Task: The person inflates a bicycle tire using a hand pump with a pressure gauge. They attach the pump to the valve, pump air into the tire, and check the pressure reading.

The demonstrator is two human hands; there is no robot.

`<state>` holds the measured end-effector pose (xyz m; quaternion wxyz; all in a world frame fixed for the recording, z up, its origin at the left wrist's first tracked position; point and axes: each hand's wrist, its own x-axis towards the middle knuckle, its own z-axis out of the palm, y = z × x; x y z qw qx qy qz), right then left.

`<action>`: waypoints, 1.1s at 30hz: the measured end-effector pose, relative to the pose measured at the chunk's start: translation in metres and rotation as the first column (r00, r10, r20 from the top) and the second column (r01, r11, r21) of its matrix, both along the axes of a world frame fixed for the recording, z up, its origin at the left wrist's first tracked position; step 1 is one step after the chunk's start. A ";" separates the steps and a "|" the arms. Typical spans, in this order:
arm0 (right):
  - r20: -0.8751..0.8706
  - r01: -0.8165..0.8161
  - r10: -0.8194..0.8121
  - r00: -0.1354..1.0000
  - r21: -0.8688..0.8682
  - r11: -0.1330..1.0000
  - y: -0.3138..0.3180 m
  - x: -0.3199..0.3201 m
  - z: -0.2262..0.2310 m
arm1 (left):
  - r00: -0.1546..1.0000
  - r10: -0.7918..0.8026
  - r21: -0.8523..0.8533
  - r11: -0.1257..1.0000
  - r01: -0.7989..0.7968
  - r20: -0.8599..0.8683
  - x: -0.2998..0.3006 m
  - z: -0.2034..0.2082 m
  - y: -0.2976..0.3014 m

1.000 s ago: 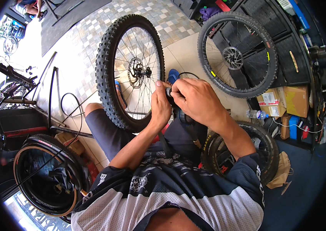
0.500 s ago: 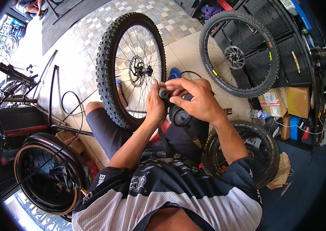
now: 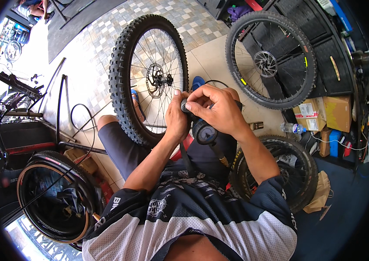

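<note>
Cylinder inside curled left grip; grey end in pinching right grip

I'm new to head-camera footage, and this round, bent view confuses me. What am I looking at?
No machine here, just the wearer's two bare hands, seen by a head-worn fisheye camera looking down, so edges curve. The left hand holds a small dark round part; the right hand is also at it, though whether it grips is unclear. A round gauge sits below. Ahead, a knobby bicycle wheel stands upright, with tiled floor around it; farther right, another wheel is before a black cabinet.
</note>
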<state>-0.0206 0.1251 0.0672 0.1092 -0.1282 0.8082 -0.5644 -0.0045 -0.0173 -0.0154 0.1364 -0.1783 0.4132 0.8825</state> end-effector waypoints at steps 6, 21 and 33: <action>-0.259 -0.022 0.053 0.964 0.121 0.992 0.000 0.007 0.007 | 0.999 -0.038 -0.056 0.998 0.038 -0.002 0.001 -0.003 -0.004; -0.694 0.079 0.437 0.572 0.577 0.813 0.010 0.001 0.015 | 0.979 -0.077 -0.333 0.943 0.009 -0.191 0.002 0.005 0.003; -0.662 0.055 0.527 0.532 0.649 0.759 0.010 -0.006 0.020 | 0.813 -0.282 -0.747 0.614 -0.254 -0.509 0.003 -0.002 0.003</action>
